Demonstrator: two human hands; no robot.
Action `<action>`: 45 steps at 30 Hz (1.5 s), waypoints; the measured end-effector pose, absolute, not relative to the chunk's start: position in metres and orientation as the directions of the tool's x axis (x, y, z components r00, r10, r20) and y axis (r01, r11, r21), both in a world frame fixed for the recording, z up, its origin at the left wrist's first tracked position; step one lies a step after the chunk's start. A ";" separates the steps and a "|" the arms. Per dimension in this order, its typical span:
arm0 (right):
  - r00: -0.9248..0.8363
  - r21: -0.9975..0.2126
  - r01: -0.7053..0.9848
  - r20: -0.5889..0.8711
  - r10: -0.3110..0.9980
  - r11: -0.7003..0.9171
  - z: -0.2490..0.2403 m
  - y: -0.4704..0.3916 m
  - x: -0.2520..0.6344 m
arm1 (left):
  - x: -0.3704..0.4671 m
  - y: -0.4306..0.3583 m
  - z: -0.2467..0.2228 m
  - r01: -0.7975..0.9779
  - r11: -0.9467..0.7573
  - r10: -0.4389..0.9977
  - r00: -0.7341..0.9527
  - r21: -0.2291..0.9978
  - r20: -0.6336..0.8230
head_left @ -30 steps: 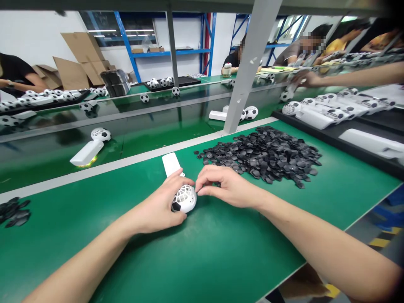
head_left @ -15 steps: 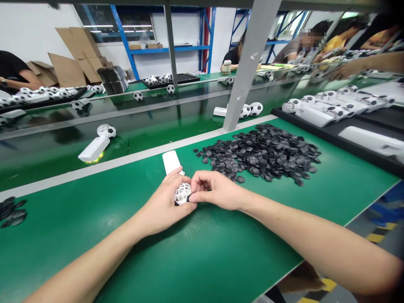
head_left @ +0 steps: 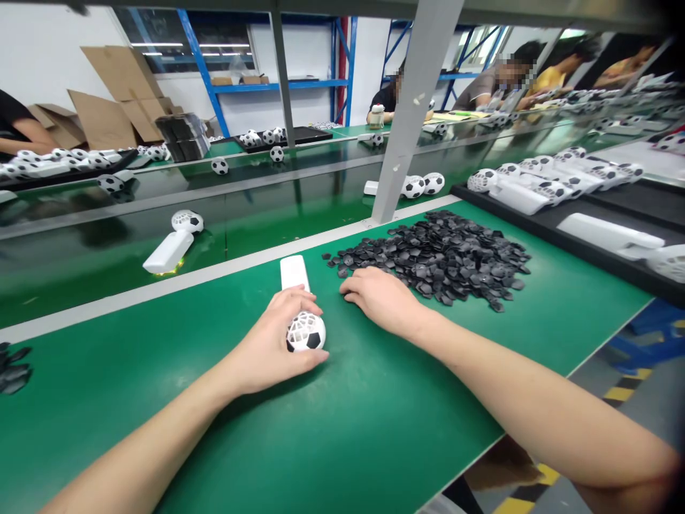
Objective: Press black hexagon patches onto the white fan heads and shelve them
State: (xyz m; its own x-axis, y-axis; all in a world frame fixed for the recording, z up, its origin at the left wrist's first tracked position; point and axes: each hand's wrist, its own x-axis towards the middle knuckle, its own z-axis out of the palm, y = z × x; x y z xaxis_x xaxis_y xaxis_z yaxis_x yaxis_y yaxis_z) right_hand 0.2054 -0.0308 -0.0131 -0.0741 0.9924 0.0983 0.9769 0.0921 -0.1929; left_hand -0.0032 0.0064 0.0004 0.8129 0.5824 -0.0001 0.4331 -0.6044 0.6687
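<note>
While ball-shaped head was gripped by left hand, few black patches fitted, most cells bare; right hand laid loosely curled, apparently empty, at black patch pile.

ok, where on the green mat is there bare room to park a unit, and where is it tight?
Bare green mat runs along the near edge, below both forearms, and left of the left hand up to the small dark heap. Tight spots: the pile of black hexagonal pieces by the right hand, and the white football-headed fan in the left hand.
</note>
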 end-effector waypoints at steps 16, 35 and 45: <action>-0.140 -0.782 0.597 0.119 0.983 0.180 -0.005 -0.043 0.196 | -0.015 0.015 0.024 0.599 -0.487 0.588 0.763 0.636 -0.268; -0.438 -0.519 0.563 0.472 0.765 0.643 -0.017 -0.040 0.173 | -0.002 0.005 0.007 0.599 -0.474 0.735 0.673 0.645 -0.085; -0.353 -0.629 0.506 0.474 0.807 0.590 -0.023 -0.030 0.176 | -0.002 0.000 0.007 0.538 -0.543 0.714 0.700 0.644 0.016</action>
State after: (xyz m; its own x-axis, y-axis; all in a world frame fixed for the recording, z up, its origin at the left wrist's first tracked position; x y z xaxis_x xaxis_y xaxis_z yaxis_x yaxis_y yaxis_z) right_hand 0.1758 -0.0305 -0.0228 -0.3528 0.8070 0.4736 0.5056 0.5903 -0.6292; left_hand -0.0020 0.0003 0.0070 0.7003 0.7136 0.0164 0.5384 -0.5432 0.6442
